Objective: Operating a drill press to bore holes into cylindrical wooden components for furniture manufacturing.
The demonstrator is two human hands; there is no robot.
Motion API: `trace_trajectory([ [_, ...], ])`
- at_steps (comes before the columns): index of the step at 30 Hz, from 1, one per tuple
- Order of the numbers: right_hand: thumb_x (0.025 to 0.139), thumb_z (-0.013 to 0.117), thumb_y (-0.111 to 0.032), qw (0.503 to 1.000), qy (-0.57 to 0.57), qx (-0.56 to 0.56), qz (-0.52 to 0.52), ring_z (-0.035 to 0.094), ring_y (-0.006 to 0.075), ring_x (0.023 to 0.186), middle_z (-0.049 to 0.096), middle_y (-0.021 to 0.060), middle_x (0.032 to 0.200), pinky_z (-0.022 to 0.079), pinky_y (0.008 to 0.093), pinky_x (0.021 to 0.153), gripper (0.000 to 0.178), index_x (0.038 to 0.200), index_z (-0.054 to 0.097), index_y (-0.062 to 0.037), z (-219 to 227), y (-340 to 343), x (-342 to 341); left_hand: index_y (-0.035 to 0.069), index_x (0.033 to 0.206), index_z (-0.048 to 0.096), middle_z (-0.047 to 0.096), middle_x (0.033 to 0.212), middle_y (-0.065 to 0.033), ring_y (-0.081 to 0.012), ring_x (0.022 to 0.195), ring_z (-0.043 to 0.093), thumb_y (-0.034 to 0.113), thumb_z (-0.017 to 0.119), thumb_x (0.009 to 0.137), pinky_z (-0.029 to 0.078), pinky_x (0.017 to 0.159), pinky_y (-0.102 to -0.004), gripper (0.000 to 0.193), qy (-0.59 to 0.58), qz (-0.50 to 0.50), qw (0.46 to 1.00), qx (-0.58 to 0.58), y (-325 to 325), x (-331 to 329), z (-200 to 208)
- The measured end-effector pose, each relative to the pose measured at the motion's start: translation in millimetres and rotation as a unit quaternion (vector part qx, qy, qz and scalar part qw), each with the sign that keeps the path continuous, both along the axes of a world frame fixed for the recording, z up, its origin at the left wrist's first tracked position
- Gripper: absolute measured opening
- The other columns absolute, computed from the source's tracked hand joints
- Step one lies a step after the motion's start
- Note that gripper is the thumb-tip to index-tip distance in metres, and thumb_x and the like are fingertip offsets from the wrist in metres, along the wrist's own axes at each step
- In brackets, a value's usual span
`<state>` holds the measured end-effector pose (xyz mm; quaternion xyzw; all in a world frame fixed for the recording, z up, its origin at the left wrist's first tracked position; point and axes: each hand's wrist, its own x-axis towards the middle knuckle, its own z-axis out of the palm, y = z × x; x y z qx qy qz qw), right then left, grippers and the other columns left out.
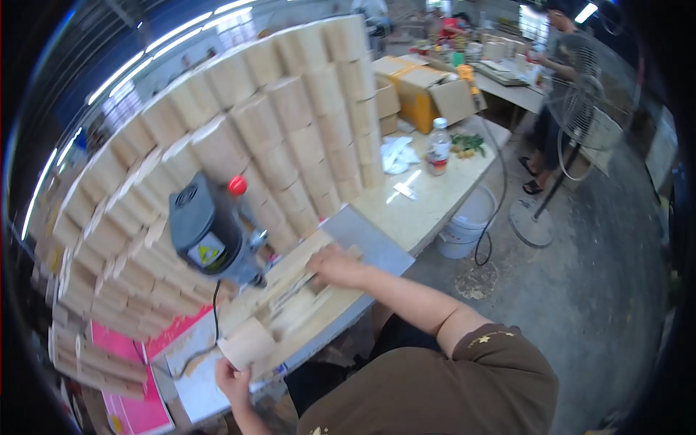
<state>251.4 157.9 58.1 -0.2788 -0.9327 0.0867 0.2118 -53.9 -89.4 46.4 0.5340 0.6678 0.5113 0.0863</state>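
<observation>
My left hand (pixel 233 383) is at the near left end of a wooden jig (pixel 272 297), its fingers and thumb closed at the lower edge of a pale wooden block (pixel 248 342). Along the jig, my right hand (pixel 335 267) is curled over the farther right part, next to a blurred metal piece; what its fingers hold is hidden. Between the hands, a pale wooden shape is smeared by motion. Just beyond the jig stands a grey drill press (pixel 206 228) with a red knob (pixel 237 185), its lower end close above the wood.
Tall stacks of curved wooden blocks (pixel 261 130) wall in the back and left. On the bench (pixel 435 199) are a bottle (pixel 438 147), white tissue (pixel 397 154), green leaves (pixel 467 145) and a carton (pixel 424 90). A bucket (pixel 467 221), a fan (pixel 533 221) and another person (pixel 558 72) are rightward.
</observation>
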Motion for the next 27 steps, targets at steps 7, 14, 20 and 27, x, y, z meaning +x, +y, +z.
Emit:
trace_trajectory([
  [7,0.064,0.075,-0.025,0.998,0.041,-0.011,0.046,0.055,0.0267,0.096,0.062,0.0065,0.091,0.035,0.0420,0.088,0.032,0.091,0.064,-0.0111,15,-32,-4,-0.006,0.105,0.058,0.062,0.096,-0.0095,-0.0163,0.081,0.061,0.020,0.063,0.083,0.049,0.066,-0.0277,0.034,-0.487,0.050,0.871,-0.024,-23,6,49],
  [14,0.067,0.073,-0.020,0.997,0.039,-0.013,0.060,0.054,0.0263,0.092,0.059,0.0050,0.091,0.035,0.0407,0.087,0.030,0.094,0.063,-0.0102,27,-39,-14,0.004,0.066,0.056,0.047,0.052,0.0022,-0.0045,0.040,0.036,0.027,0.072,0.078,0.026,0.037,-0.0210,0.031,-0.457,0.125,0.869,-0.143,-6,43,39],
  [20,0.069,0.072,-0.018,0.998,0.030,-0.009,0.047,0.053,0.0261,0.093,0.059,0.0049,0.092,0.035,0.0407,0.087,0.030,0.095,0.062,-0.0090,25,-46,-13,0.005,0.066,0.056,0.053,0.054,-0.0008,-0.0053,0.039,0.042,0.029,0.073,0.078,0.030,0.036,-0.0199,0.032,-0.483,0.106,0.854,-0.161,-1,44,34],
  [27,0.069,0.072,-0.019,0.999,0.017,-0.015,0.031,0.053,0.0260,0.093,0.059,0.0049,0.091,0.035,0.0408,0.086,0.029,0.095,0.062,-0.0093,26,-48,-11,0.003,0.071,0.058,0.056,0.056,-0.0027,-0.0059,0.040,0.045,0.030,0.072,0.079,0.032,0.036,-0.0199,0.031,-0.489,0.042,0.856,-0.164,3,36,28],
])
